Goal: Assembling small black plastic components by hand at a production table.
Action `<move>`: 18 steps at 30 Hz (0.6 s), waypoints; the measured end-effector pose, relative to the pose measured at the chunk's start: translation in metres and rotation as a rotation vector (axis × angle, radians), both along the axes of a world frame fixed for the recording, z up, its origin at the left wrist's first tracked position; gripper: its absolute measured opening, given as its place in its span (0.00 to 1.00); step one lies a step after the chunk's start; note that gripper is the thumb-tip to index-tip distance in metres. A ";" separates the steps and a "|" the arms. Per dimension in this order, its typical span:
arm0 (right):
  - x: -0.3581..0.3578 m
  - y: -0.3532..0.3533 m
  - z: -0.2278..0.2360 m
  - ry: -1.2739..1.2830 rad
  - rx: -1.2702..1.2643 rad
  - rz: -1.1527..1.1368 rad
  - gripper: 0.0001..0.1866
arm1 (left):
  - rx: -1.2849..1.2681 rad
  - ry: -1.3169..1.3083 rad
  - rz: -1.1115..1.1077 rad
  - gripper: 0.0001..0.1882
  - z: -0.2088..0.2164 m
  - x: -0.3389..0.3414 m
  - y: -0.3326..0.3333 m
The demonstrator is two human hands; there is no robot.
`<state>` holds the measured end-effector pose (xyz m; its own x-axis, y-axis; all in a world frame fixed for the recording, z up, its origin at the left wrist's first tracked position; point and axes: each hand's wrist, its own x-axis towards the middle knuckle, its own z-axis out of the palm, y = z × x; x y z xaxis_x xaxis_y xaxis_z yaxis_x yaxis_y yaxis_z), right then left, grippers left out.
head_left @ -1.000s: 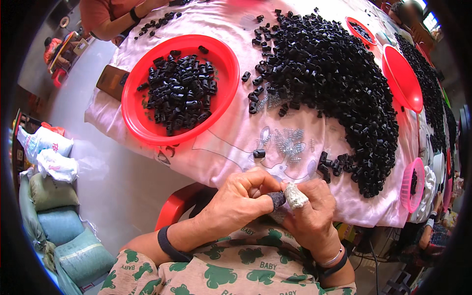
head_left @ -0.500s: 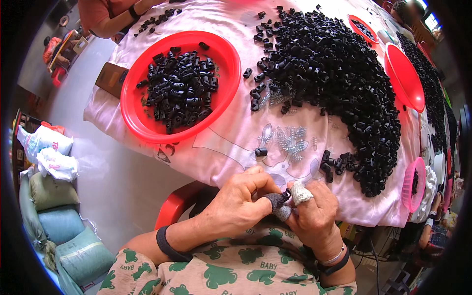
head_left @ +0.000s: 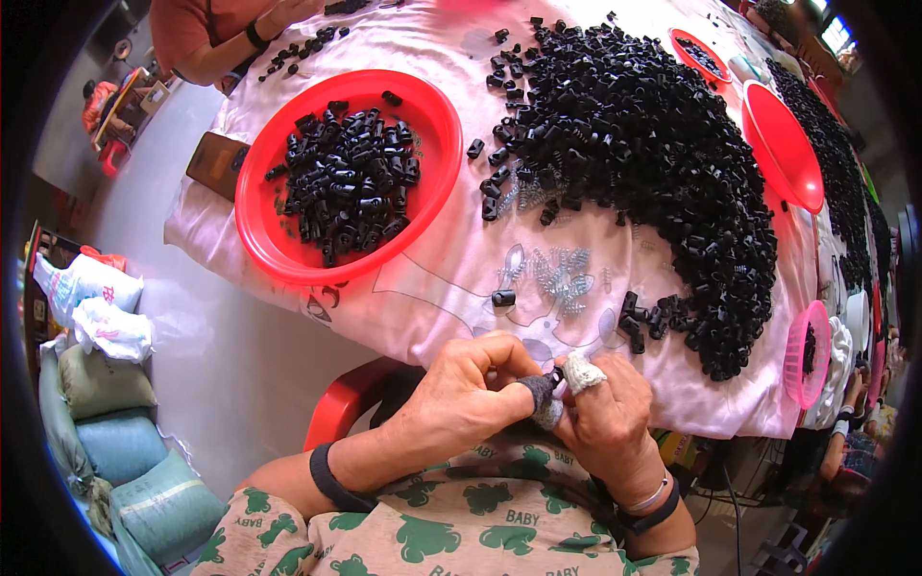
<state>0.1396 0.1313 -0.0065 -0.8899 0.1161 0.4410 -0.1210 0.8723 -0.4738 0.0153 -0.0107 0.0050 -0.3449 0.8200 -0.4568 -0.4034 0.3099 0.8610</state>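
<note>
My left hand (head_left: 471,392) and my right hand (head_left: 615,413) meet at the table's near edge, fingers pinched together. Between the fingertips shows a small black plastic cord lock part (head_left: 557,373), mostly hidden by the fingers. Grey cloth wraps my left thumb, and white cloth covers a finger of the right hand. Just beyond lie thin metal coil springs (head_left: 565,278) and a single black cord lock piece (head_left: 503,298). A few more black pieces (head_left: 657,315) sit to the right, beside a large curved heap of them (head_left: 663,154).
At the left, a red basin (head_left: 252,226) holds many black pieces. A brown box (head_left: 213,165) touches its far side. Rightward stand another red basin (head_left: 792,158) and a pink basket (head_left: 799,379). Across the table is another person's arm (head_left: 226,48). A red chair (head_left: 341,398) stands below the edge.
Both hands stay pinched together at nearly the same spot, with the fingers shifting slightly around the black part. The table appears moved a little leftward in the view.
</note>
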 end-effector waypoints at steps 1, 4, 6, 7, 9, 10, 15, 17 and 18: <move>0.000 -0.001 -0.001 -0.005 0.006 -0.015 0.16 | -0.006 -0.021 0.027 0.07 0.003 0.001 0.001; 0.002 -0.002 -0.003 -0.024 0.018 -0.037 0.15 | -0.001 -0.067 0.086 0.06 0.001 0.006 0.002; 0.001 -0.003 -0.002 -0.006 0.030 -0.036 0.14 | 0.007 -0.092 0.119 0.06 -0.004 0.009 0.003; 0.000 -0.003 -0.002 0.011 0.043 -0.035 0.14 | 0.049 -0.046 0.140 0.06 -0.006 0.011 0.003; -0.001 -0.004 -0.002 0.020 0.042 -0.035 0.13 | 0.090 -0.001 0.160 0.07 -0.007 0.013 0.004; -0.001 -0.004 -0.002 0.029 0.041 -0.035 0.12 | 0.082 0.019 0.165 0.07 -0.007 0.013 0.004; -0.001 -0.004 -0.002 -0.016 0.025 -0.043 0.11 | 0.068 0.090 0.178 0.07 -0.008 0.015 0.004; 0.000 -0.003 -0.002 -0.035 0.019 -0.046 0.11 | 0.076 0.008 0.195 0.07 -0.012 0.015 0.004; 0.001 -0.001 -0.002 -0.040 0.013 -0.041 0.11 | 0.075 0.010 0.194 0.07 -0.011 0.015 0.003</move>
